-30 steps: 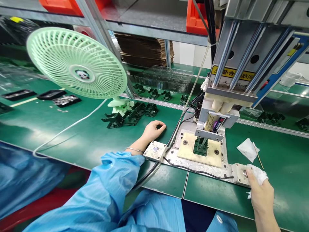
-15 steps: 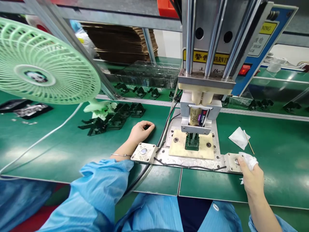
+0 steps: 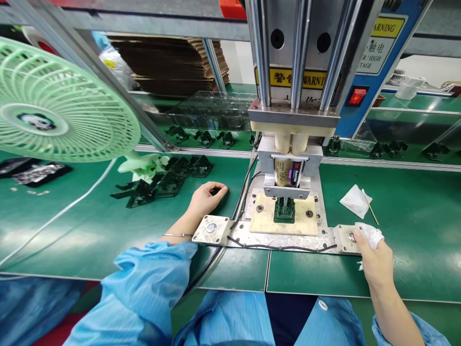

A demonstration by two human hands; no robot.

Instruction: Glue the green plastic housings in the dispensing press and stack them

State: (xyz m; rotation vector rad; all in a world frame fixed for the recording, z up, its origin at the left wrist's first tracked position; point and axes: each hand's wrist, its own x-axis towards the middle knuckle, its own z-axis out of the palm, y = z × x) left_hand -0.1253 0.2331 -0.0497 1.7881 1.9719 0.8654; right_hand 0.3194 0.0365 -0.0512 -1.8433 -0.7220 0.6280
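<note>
My left hand [image 3: 206, 198] rests on the green bench with its fingers curled shut; something dark shows under the fingertips but I cannot make it out. It lies just behind the left button box [image 3: 211, 229]. My right hand [image 3: 372, 257] is closed on a crumpled white tissue [image 3: 370, 234], with its thumb at the button of the right button box [image 3: 347, 238]. Between the boxes, the press head [image 3: 291, 175] sits down on a dark green part [image 3: 284, 210] on the cream fixture plate [image 3: 264, 220].
A pale green fan [image 3: 54, 103] stands at the left with its white cable [image 3: 61, 211] across the bench. Several dark plastic parts [image 3: 162, 180] lie beside its base. A folded white wipe [image 3: 355, 201] and a thin stick [image 3: 370, 213] lie right of the press. Clear trays [image 3: 212, 110] stand behind.
The view has swung to the right, centring the press. Both hands have stayed where they were, the left curled on the bench and the right at the right button box.
</note>
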